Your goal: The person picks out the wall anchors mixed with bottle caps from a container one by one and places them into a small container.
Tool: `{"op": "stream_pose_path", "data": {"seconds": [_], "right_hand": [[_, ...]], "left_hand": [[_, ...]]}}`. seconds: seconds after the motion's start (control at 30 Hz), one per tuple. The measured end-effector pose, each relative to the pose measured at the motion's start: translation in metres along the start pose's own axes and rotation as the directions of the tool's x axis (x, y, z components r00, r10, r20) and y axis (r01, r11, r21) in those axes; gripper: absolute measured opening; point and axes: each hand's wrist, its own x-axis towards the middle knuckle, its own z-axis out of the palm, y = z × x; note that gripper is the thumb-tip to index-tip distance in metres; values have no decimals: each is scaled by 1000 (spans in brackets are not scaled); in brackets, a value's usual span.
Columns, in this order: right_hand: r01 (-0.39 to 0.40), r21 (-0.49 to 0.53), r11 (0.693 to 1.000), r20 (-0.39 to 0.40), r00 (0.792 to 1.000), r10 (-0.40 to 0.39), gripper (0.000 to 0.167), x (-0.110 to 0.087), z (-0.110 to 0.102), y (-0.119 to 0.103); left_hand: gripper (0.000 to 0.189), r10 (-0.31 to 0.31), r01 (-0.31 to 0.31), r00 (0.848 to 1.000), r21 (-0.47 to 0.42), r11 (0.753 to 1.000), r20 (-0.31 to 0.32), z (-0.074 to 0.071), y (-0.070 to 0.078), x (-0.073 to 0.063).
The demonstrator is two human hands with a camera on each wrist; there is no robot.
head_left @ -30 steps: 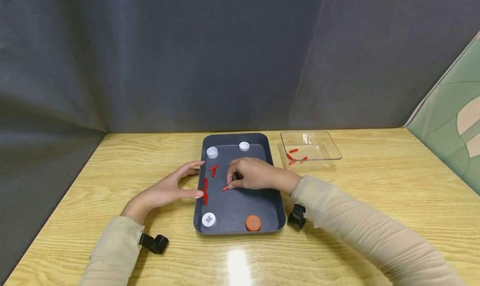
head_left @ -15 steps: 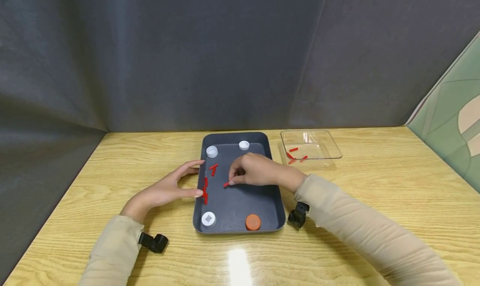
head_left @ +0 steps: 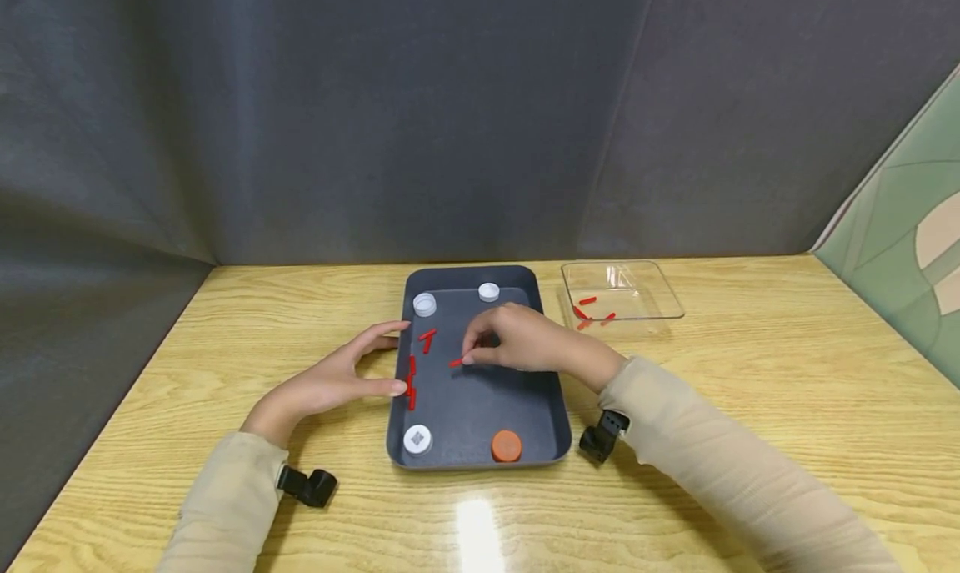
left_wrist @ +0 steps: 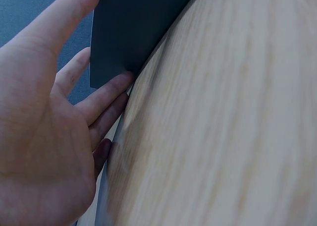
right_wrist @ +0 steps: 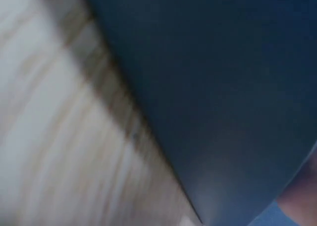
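Over the middle of a dark grey tray (head_left: 487, 423), my right hand (head_left: 510, 339) pinches a small red stick (head_left: 456, 363) between thumb and fingertips. My left hand (head_left: 337, 377) rests against the tray's left wall, its thumb and fingers spread and fairly straight, touching the rim. In the left wrist view, the fingertips of the left hand (left_wrist: 64, 107) press on the outside of the tray wall (left_wrist: 129, 32). Several more red sticks (head_left: 427, 339) lie along the tray's left side. The right wrist view mostly shows the tray's outer wall (right_wrist: 213, 87).
White caps (head_left: 424, 305) (head_left: 489, 292) sit in the tray's far corners. A white cap with a printed code (head_left: 417, 439) and an orange cap (head_left: 506, 446) lie at its near end. A clear container (head_left: 637, 306) with several red sticks stands to the right on the wooden table (head_left: 750, 348).
My right hand, still pinching the red stick, has moved slightly up and to the right over the tray. The left hand has stayed at the rim.
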Motion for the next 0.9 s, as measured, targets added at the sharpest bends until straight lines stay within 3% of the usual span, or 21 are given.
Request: {"op": "stream_pose_path", "data": {"seconds": [0.37, 0.9], "right_hand": [[-10, -36, 999, -98, 995, 6, 5, -19, -5, -4], [-81, 31, 996, -190, 978, 86, 4, -44, -15, -11]], "left_hand": [[83, -5, 5, 1000, 9, 1000, 1, 0, 1, -1], [82, 7, -7, 1000, 6, 1000, 5, 0, 1, -2]]}}
